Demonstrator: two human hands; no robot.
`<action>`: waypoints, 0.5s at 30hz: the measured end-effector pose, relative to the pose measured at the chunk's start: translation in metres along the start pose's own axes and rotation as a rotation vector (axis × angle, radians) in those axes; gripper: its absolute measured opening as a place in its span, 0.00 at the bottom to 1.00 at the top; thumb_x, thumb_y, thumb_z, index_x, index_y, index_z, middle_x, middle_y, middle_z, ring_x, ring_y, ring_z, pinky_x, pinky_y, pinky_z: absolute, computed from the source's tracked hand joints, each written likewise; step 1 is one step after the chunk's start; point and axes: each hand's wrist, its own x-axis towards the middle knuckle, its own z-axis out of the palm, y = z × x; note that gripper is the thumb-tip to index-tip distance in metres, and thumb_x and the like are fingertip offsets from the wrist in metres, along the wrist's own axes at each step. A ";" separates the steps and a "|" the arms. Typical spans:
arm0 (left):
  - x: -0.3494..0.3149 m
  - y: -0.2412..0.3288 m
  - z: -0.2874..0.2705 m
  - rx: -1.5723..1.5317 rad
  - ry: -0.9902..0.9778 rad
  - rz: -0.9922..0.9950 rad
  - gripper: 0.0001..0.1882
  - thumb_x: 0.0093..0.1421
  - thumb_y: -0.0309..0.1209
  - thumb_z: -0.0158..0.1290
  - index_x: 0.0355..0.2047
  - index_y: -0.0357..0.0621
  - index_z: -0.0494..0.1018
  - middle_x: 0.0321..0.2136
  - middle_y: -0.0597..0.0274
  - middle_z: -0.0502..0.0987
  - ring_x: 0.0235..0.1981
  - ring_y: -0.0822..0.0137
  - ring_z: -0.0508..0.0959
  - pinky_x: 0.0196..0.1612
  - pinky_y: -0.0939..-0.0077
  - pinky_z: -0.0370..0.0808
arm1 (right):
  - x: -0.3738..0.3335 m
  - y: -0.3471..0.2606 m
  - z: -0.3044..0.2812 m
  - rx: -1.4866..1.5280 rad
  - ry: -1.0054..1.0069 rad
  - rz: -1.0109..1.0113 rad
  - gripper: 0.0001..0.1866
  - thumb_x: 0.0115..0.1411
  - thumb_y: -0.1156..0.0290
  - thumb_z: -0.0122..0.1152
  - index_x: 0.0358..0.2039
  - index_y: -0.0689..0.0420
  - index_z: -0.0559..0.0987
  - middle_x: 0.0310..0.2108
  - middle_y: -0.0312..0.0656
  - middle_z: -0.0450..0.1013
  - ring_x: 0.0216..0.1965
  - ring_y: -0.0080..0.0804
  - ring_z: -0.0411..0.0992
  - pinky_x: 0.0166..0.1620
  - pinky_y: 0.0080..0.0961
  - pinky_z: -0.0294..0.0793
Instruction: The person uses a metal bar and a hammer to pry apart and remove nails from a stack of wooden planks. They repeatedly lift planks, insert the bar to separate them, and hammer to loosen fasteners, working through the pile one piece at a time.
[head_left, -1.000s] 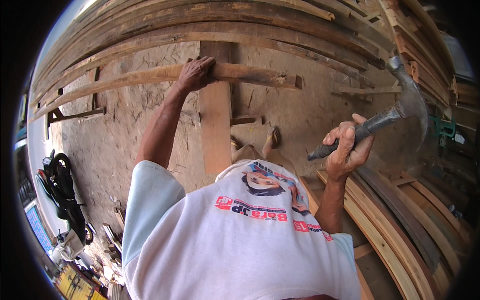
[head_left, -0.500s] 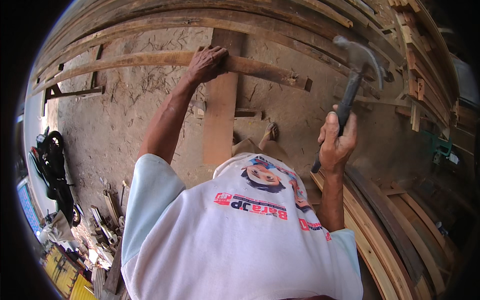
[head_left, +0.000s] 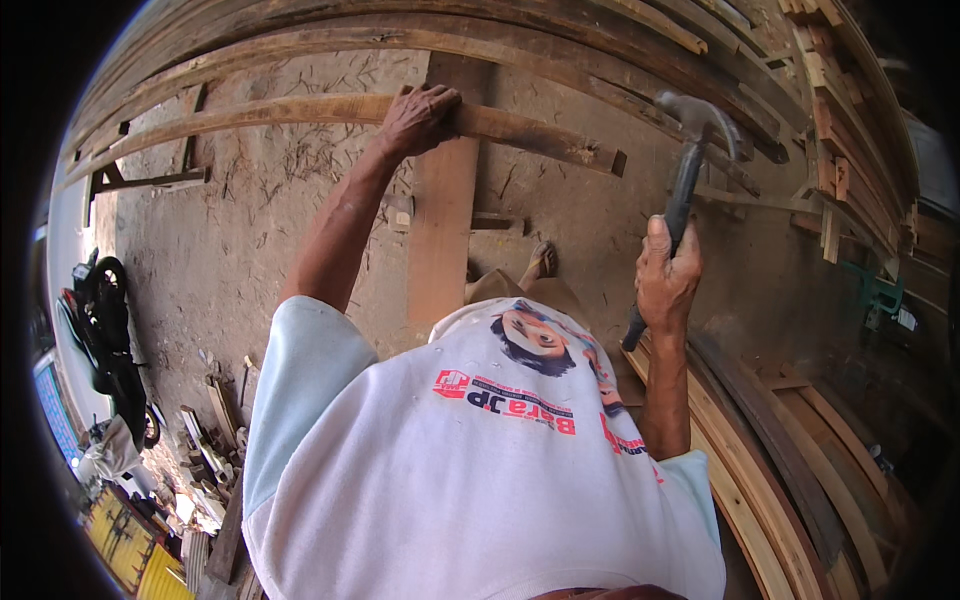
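My left hand (head_left: pixel 421 120) is wrapped over the top of a long wooden beam (head_left: pixel 270 110), a little way in from its right end. Under that grip, a wide flat board (head_left: pixel 440 235) runs from beneath the beam toward my body. Raised off to the right, my right hand (head_left: pixel 669 278) is closed round the dark handle of a claw hammer (head_left: pixel 688 150). The hammer's metal head points up and away from me, apart from the beam's end. Whether my left fingers also pinch anything small cannot be seen.
Long beams (head_left: pixel 480 35) lie across the far side. A lumber stack (head_left: pixel 850 150) stands at the far right, with more planks (head_left: pixel 740 470) at the near right. A motorcycle (head_left: pixel 108 350) is parked at left, near scrap wood (head_left: pixel 205 445). Shavings litter the floor (head_left: pixel 250 230).
The hammer has shifted slightly to the left and a little lower in my right hand. My left hand keeps its hold on the beam, which has barely moved.
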 end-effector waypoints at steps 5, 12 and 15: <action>-0.006 0.002 -0.004 0.021 0.016 -0.005 0.29 0.50 0.42 0.70 0.50 0.54 0.71 0.44 0.63 0.77 0.50 0.53 0.77 0.54 0.53 0.67 | 0.040 -0.100 -0.053 0.414 0.417 -0.900 0.21 0.76 0.53 0.48 0.47 0.61 0.66 0.24 0.37 0.65 0.19 0.22 0.63 0.23 0.20 0.69; 0.004 0.005 -0.007 -0.022 -0.025 -0.019 0.31 0.49 0.43 0.71 0.52 0.55 0.71 0.45 0.64 0.77 0.51 0.53 0.76 0.55 0.52 0.66 | 0.020 0.101 0.040 -0.538 -0.106 -0.081 0.20 0.73 0.56 0.54 0.41 0.65 0.72 0.28 0.54 0.69 0.29 0.49 0.73 0.34 0.44 0.72; -0.011 0.010 0.003 0.041 0.021 0.022 0.32 0.49 0.44 0.71 0.52 0.56 0.71 0.47 0.64 0.76 0.52 0.53 0.76 0.56 0.52 0.66 | 0.013 0.120 0.055 -0.264 0.058 -0.023 0.22 0.73 0.54 0.55 0.37 0.65 0.72 0.25 0.50 0.68 0.28 0.45 0.72 0.33 0.41 0.71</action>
